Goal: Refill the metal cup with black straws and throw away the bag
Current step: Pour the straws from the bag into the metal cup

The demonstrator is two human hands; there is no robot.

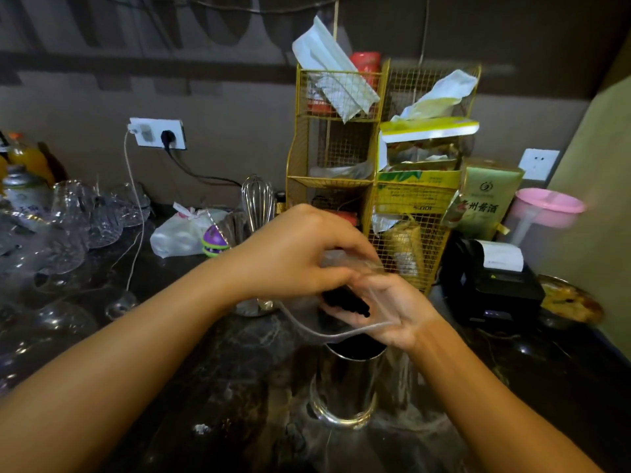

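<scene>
A shiny metal cup (345, 387) stands upright on the dark marble counter, just below my hands. Above its mouth I hold a clear plastic bag (307, 319) with a bundle of black straws (345, 302) inside it. My left hand (300, 254) grips the bag's top from above. My right hand (389, 308) is inside the bag's open mouth, its fingers closed around the straws. The cup's inside looks dark; I cannot tell what it holds.
A gold wire rack (375, 172) stuffed with packets stands right behind my hands. Upturned glasses (68, 227) crowd the left side. A whisk (257, 199), a white bag (181, 233), a black receipt printer (491, 281) and a pink pitcher (543, 213) sit around the counter.
</scene>
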